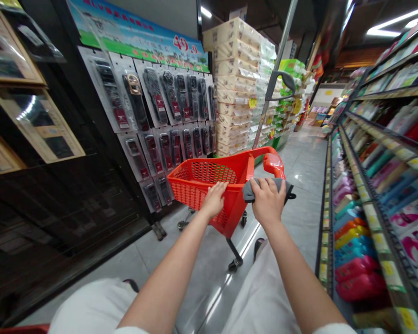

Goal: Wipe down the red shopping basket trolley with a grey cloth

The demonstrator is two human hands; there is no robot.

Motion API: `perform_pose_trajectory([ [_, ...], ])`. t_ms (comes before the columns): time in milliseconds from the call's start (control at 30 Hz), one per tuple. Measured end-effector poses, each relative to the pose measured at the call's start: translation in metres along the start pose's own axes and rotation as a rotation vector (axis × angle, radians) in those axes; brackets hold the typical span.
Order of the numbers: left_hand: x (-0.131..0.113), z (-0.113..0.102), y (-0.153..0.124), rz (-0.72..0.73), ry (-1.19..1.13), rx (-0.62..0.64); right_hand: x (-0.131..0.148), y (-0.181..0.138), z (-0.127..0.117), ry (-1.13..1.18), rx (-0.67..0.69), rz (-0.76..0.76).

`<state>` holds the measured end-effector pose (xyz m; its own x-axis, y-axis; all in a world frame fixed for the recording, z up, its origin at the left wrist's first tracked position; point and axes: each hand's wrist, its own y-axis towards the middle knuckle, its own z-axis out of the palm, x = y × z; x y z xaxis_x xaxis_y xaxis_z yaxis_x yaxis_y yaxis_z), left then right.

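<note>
A red plastic shopping cart [232,208] with perforated sides stands in front of me, its grey pole rising at the back. My left hand [214,198] is on its near rim, fingers hooked over the edge. Under my right hand [269,199] is a folded grey cloth [250,191] with a dark edge and a small black loop. The fingers are closed over the cloth, which is pressed to the cart's right end, just below the red curved handle part [273,162]. My palms and the cloth's underside are hidden.
Packaged belts [160,99] hang on a display at the left. Behind the cart rise stacked cream packs [235,83]. A shelf rack [372,195] with colourful packages lines the right side. Grey tiled floor [299,162] runs down the aisle. A red edge [24,329] shows at lower left.
</note>
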<state>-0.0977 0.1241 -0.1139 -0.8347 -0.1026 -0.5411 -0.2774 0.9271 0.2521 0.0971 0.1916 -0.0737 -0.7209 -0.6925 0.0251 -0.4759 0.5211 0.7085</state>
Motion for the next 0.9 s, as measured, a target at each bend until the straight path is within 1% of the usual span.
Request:
perform_pose_trajectory([
  [100,-0.012,0.011,0.0,-0.006,0.025,-0.035,0.002,0.013,0.011,0.002,0.055,-0.086],
  [167,-0.017,0.013,0.001,-0.006,0.029,-0.045,-0.001,0.022,0.017,0.001,0.083,-0.106],
  [233,-0.018,0.012,0.003,0.018,0.012,-0.009,-0.007,0.03,0.023,-0.016,0.086,-0.074],
  [300,-0.014,0.007,0.006,0.061,-0.018,0.075,-0.014,0.036,0.028,-0.04,0.071,-0.017],
  [367,-0.005,-0.001,0.007,0.083,-0.02,0.141,-0.022,0.04,0.031,-0.049,0.063,0.013],
  [400,0.001,-0.005,0.007,0.076,-0.002,0.149,-0.027,0.042,0.032,-0.046,0.069,0.008],
  [467,0.019,-0.016,0.003,0.026,0.067,0.113,-0.038,0.042,0.032,-0.036,0.094,-0.032],
  [567,0.048,-0.03,-0.008,-0.072,0.181,0.017,-0.058,0.041,0.03,-0.035,0.122,-0.096],
  [633,0.064,-0.035,-0.018,-0.116,0.234,-0.005,-0.069,0.039,0.031,-0.041,0.116,-0.084],
  [667,0.07,-0.036,-0.022,-0.114,0.255,-0.005,-0.071,0.038,0.032,-0.042,0.106,-0.06],
  [733,0.073,-0.034,-0.031,-0.076,0.288,-0.008,-0.068,0.034,0.038,-0.026,0.086,-0.015],
  [767,0.071,-0.032,-0.035,-0.061,0.303,-0.008,-0.061,0.031,0.043,-0.006,0.079,-0.006],
  [833,0.064,-0.027,-0.041,-0.049,0.325,-0.008,-0.039,0.022,0.053,0.053,0.081,-0.025],
  [900,0.053,-0.024,-0.047,-0.05,0.321,-0.009,-0.009,0.012,0.063,0.12,0.11,-0.067],
])
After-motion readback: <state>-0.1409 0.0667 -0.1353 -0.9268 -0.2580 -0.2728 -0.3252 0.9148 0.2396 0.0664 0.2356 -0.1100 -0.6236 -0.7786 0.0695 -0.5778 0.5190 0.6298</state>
